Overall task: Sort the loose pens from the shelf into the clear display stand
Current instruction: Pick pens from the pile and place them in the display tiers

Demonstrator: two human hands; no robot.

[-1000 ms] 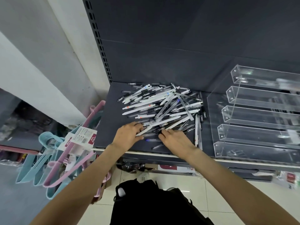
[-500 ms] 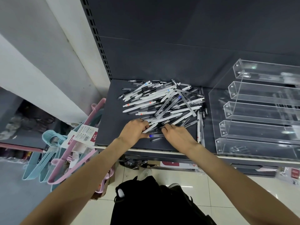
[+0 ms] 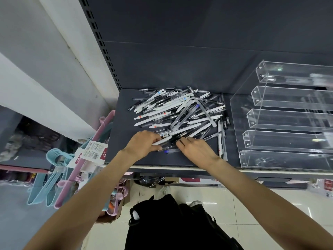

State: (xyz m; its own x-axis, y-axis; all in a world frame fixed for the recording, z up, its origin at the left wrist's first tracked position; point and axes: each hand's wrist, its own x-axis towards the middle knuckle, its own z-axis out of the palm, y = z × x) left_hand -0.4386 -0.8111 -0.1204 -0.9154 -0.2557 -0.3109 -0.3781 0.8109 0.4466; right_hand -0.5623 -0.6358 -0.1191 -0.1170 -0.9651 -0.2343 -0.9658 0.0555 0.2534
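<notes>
The loose pens [image 3: 180,112] lie in a crisscross heap on the dark shelf [image 3: 122,138], most with their long axes running from about eight o'clock to two o'clock. Both hands work the heap's near edge, so the pile lies at twelve o'clock from them. The left hand [image 3: 144,144] has its fingers curled round a white pen [image 3: 162,141] and what looks like a few dark ones with it, though the bundle is too tangled to count. The right hand [image 3: 196,150] has its fingers bent onto the dark pens just beside that bundle; whether it pinches one or only steadies them I cannot tell. A clear pen with a blue tip [image 3: 171,151] lies on the shelf between the two hands.

The clear display stand [image 3: 288,123] stands at three o'clock from the pile, its stepped troughs apparently empty. The right hand is nearer to it, so carrying the gathered pens there would suit that side.

Pink and blue hangers [image 3: 59,170] hang at eight o'clock below the shelf, over a pale tiled floor [image 3: 252,204].
</notes>
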